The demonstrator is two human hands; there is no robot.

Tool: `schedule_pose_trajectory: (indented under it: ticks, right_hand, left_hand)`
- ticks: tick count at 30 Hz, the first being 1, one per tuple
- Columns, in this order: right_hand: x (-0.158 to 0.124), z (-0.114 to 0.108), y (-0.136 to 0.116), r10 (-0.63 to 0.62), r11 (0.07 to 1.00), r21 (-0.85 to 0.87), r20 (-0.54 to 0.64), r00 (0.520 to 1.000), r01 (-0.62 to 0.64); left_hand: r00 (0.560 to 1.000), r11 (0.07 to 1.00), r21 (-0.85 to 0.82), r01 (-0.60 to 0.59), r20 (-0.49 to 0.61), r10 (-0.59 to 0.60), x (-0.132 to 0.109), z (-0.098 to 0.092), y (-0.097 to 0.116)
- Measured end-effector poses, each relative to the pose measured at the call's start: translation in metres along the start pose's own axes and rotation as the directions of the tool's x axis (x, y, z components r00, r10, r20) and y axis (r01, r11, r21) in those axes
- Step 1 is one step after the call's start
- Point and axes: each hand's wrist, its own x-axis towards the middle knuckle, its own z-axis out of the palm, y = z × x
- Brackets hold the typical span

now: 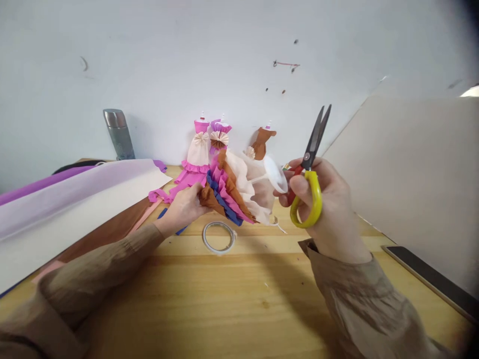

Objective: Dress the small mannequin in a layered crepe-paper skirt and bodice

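In the head view, my left hand (pixel 187 205) pinches the gathered edge of a ruffled crepe-paper dress (pixel 230 192) layered in brown, blue, pink and cream. The dress lies tilted on its side above the table. Its thin stand ends in a white round base (pixel 276 174) beside my right hand (pixel 329 204). That hand is closed around scissors (pixel 314 149) with yellow and red handles, their dark blades pointing up and slightly parted. Its fingers also reach the rim of the white base; whether they grip it is partly hidden.
Behind stand small dress forms: a pink-and-cream dress (pixel 200 149), a purple one (pixel 220 132) and a brown one (pixel 264 142). A tape roll (pixel 219 238) lies in front. Paper sheets (pixel 75 199) and a flask (pixel 119 134) are left; a phone (pixel 430 276) is right.
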Motion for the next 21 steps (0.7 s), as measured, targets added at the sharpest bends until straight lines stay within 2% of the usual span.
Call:
schedule_pose_trajectory:
  ticks: [4,6,8,10,12,14,18,21]
  right_hand:
    - [0.007,-0.005,0.005,0.103,0.994,0.043,-0.063,0.993,-0.100]
    - [0.012,-0.009,0.010,0.127,0.990,0.075,-0.045,0.991,-0.123]
    - [0.016,-0.015,0.017,0.145,0.983,0.116,-0.001,0.989,-0.144]
    - [0.020,-0.021,0.024,0.158,0.976,0.141,0.054,0.986,-0.165]
    - [0.023,-0.025,0.029,0.159,0.976,0.135,0.080,0.984,-0.169]
    - [0.025,-0.026,0.032,0.162,0.979,0.113,0.073,0.984,-0.170]
    - [0.025,-0.022,0.031,0.186,0.970,0.148,0.055,0.981,-0.192]
    - [0.022,-0.018,0.027,0.195,0.960,0.190,0.072,0.978,-0.205]
  left_hand:
    - [1.000,0.974,0.224,0.021,-0.028,-0.015,-0.004,0.000,0.012]
    - [0.999,0.965,0.261,0.016,0.031,-0.025,-0.006,-0.001,0.019]
    - [0.987,0.973,0.230,0.026,0.145,-0.061,-0.008,-0.002,0.025]
    - [0.946,0.988,0.137,0.073,0.304,-0.112,-0.009,-0.003,0.027]
    - [0.873,0.990,0.017,0.138,0.470,-0.130,-0.011,-0.003,0.028]
    - [0.823,0.984,-0.041,0.172,0.555,-0.121,-0.013,-0.003,0.027]
    - [0.839,0.976,-0.008,0.217,0.513,-0.182,-0.015,0.001,0.026]
    - [0.857,0.962,-0.143,0.233,0.498,-0.134,-0.016,0.005,0.025]
